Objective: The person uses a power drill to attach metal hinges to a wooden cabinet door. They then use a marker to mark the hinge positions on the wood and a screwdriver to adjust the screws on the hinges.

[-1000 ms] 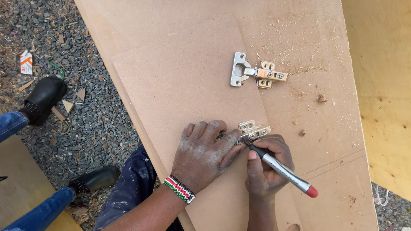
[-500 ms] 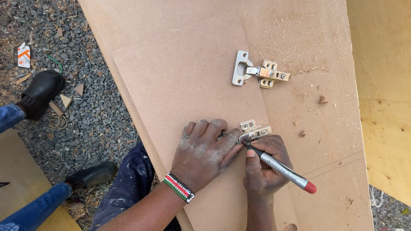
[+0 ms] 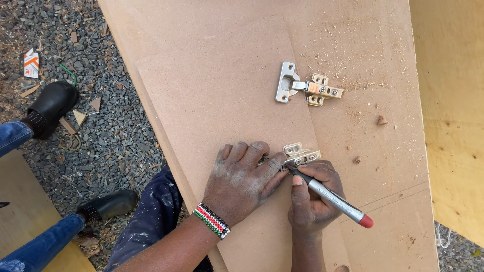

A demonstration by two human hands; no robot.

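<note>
My left hand (image 3: 243,182), dusted white and wearing a beaded wristband, presses flat on a metal cabinet hinge (image 3: 301,154) lying on a brown fibreboard panel (image 3: 222,85). Most of that hinge is hidden under my fingers. My right hand (image 3: 311,201) grips a grey marker with a red end (image 3: 333,200), its tip touching the hinge's edge. A second metal hinge (image 3: 306,89) lies free on the board farther away, over the seam between two panels.
Sawdust and small chips are scattered on the right panel (image 3: 373,131). A yellowish board (image 3: 454,111) stands at the right. Gravel ground (image 3: 101,136) lies left, with another person's black shoes (image 3: 53,103) and jeans-clad legs, plus wood scraps.
The hands, marker and hinges keep the same pose. Only the view has shifted slightly; the other person's shoes sit a little differently in the frame.
</note>
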